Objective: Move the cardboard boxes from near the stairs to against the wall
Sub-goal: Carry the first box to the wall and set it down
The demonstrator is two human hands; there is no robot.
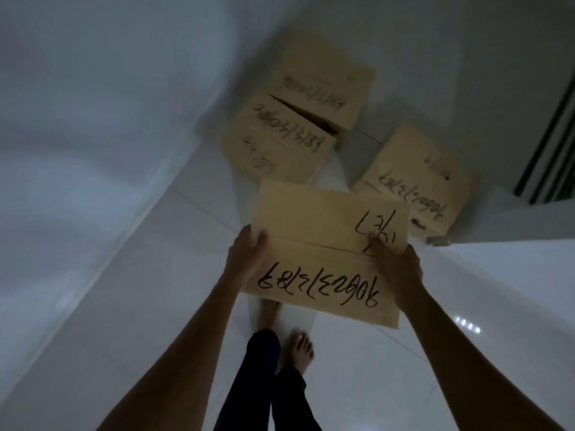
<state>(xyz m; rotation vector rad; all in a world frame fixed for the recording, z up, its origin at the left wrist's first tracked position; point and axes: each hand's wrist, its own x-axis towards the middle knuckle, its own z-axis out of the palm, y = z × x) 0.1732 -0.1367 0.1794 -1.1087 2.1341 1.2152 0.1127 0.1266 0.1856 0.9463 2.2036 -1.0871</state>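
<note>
I hold a closed cardboard box with black handwriting on its top flaps, raised above the floor in front of me. My left hand grips its left edge and my right hand grips its right edge. Ahead, two more cardboard boxes stand against the white wall: a nearer one and a farther one touching it. A third box sits on the floor to the right, beside a step.
White wall runs along the left. The glossy white tiled floor lies below me, with my bare feet under the held box. A white step or ledge and dark vertical railing bars are at the right.
</note>
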